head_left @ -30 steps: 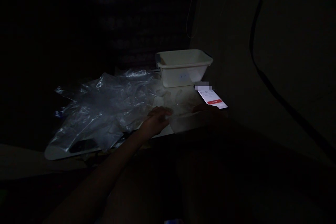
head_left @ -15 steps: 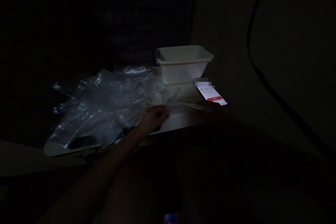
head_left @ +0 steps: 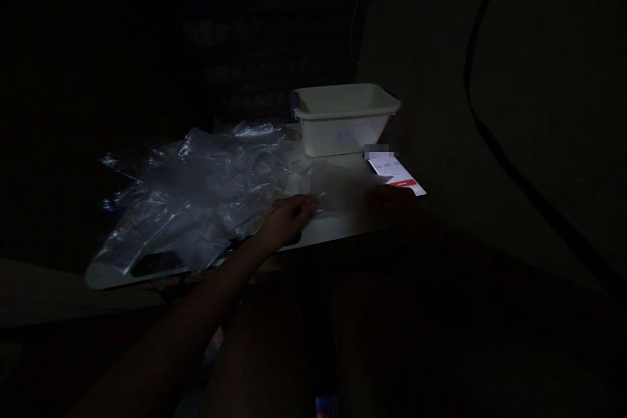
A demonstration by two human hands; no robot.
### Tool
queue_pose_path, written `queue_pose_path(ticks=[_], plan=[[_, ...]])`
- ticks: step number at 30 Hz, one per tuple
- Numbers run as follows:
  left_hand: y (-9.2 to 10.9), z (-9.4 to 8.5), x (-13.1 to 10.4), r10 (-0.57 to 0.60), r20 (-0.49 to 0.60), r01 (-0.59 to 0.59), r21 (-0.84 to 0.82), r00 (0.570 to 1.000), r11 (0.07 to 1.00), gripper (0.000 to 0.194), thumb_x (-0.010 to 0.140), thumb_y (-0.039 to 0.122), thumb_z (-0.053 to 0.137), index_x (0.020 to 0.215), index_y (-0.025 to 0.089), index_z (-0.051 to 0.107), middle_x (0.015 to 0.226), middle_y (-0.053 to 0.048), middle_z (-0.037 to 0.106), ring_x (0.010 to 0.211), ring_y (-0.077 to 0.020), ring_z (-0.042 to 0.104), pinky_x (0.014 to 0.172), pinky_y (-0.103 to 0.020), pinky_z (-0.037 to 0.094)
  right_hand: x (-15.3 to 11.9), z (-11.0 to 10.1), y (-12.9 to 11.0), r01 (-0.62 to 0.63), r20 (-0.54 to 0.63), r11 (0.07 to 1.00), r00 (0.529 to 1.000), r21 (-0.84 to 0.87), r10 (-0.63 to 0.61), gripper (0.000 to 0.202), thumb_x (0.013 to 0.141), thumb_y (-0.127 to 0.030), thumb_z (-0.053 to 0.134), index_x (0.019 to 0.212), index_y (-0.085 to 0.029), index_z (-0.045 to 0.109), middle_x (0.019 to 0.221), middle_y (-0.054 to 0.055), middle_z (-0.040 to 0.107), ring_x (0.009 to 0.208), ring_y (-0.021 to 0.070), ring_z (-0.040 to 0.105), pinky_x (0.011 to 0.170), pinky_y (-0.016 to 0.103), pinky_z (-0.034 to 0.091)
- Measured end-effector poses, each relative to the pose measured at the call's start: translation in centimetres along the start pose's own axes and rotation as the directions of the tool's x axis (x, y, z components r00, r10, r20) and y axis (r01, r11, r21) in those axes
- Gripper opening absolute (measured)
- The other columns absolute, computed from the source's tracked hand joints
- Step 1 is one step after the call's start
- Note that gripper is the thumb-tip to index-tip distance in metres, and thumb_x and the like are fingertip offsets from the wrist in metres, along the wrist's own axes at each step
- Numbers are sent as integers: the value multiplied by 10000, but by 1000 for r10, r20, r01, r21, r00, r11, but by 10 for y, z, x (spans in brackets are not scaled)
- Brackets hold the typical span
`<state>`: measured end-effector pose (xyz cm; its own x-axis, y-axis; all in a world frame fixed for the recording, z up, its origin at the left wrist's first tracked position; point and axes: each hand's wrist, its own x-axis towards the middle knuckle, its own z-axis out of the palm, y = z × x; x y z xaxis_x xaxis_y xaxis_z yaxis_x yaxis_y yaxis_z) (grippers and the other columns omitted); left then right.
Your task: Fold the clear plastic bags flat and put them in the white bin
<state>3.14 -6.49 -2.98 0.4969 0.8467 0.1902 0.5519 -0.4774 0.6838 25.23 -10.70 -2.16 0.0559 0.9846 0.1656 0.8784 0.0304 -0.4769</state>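
Observation:
A clear plastic bag [head_left: 340, 189] is stretched flat above the white table [head_left: 323, 230]. My left hand [head_left: 289, 217] pinches its left edge between thumb and fingers. At the bag's right side is my right hand [head_left: 392, 202], very dark and blurred, so its fingers cannot be made out. A large loose heap of clear plastic bags [head_left: 196, 183] covers the left half of the table, just beyond my left forearm.
A white plastic tub [head_left: 345, 130] stands at the back of the table. A lit phone [head_left: 396, 173] showing a timer lies to its right, near my right hand. A dark strap [head_left: 509, 166] runs down the wall at the right.
The bag between my hands has gone from a narrow, bunched strip to a wider, flatter sheet. My right hand has shifted slightly, while my left hand has stayed nearly in place.

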Motion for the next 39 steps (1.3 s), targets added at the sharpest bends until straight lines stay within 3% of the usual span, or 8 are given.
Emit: queue_pose_path(ticks=[8, 14, 20, 24, 29, 35, 39], plan=[[-3, 1, 1, -47, 36, 48, -19, 998, 999, 251, 755, 305, 404, 784, 129, 581, 660, -8, 565, 603, -111, 512, 578, -219, 398, 0, 1, -1, 14, 18, 995, 1000, 103, -16, 212, 756, -338, 452, 754, -189, 603, 744, 24, 641, 648, 127, 577, 546, 229, 428], [-4, 1, 6, -152, 123, 167, -121, 981, 979, 317, 732, 326, 437, 929, 107, 552, 620, -6, 564, 519, -99, 493, 518, -216, 382, 2, 0, -4, -80, 48, 988, 996, 133, 74, 165, 738, -297, 470, 734, -183, 589, 675, 14, 631, 603, 116, 572, 496, 203, 410], [-1, 2, 9, -255, 119, 278, -257, 960, 926, 227, 647, 302, 544, 785, 122, 552, 567, 16, 530, 468, -71, 454, 454, -186, 340, 9, -1, -9, -217, 117, 937, 975, 273, 191, 159, 735, -273, 482, 663, -163, 573, 602, 9, 609, 519, 96, 551, 456, 188, 399], [4, 3, 12, -352, 103, 366, -290, 930, 884, 70, 660, 181, 486, 602, 141, 490, 442, 54, 431, 368, -39, 366, 390, -166, 281, 12, -5, -8, -337, 166, 824, 942, 456, 293, 110, 727, -225, 501, 722, -156, 586, 673, 31, 638, 560, 110, 576, 511, 213, 444], [8, 3, 14, -446, 103, 448, -399, 889, 800, 63, 695, 170, 472, 636, 153, 459, 383, 79, 388, 304, -35, 344, 341, -150, 252, 12, -8, 4, -351, 71, 846, 933, 401, 353, 182, 673, -255, 572, 819, -156, 617, 777, 45, 652, 622, 125, 589, 562, 241, 464], [6, 2, 12, -474, 101, 466, -441, 875, 767, 10, 734, 168, 458, 731, 158, 457, 375, 80, 429, 285, -45, 401, 326, -138, 269, -1, -13, -12, -465, 265, 798, 883, 382, 388, 142, 689, -229, 559, 779, -154, 640, 800, 63, 662, 661, 134, 601, 562, 225, 468], [8, 0, 8, -469, 158, 470, -557, 869, 684, 104, 753, 188, 463, 850, 155, 446, 556, 23, 568, 389, -67, 529, 339, -128, 302, -6, -8, -18, -468, 313, 766, 880, 442, 357, 157, 709, -214, 530, 824, -171, 629, 853, 60, 660, 681, 140, 613, 576, 233, 487]])
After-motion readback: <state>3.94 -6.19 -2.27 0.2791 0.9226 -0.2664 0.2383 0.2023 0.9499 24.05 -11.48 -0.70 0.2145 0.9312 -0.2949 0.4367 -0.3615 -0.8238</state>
